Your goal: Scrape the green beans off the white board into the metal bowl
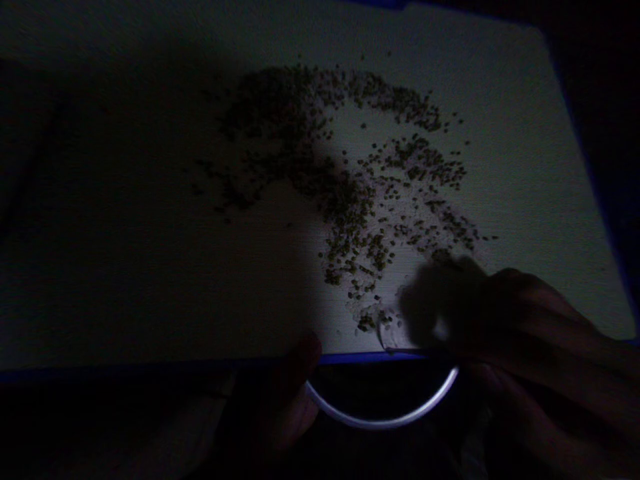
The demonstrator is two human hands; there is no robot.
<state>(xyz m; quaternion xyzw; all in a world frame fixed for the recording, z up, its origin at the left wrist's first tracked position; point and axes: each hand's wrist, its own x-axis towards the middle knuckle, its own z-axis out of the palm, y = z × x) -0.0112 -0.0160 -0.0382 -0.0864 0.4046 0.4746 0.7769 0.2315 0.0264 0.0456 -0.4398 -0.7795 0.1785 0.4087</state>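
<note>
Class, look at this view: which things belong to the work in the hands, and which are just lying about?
In the work: right hand, small clear piece, left hand, round pale rim, dark grains.
Lying about: white board, its blue edge.

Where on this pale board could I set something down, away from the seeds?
The pale board shows a free strip between the small seeds and its right edge, and another along its far edge. The left is too shadowed to judge. It is crowded near the right hand, left hand and round white rim.
</note>
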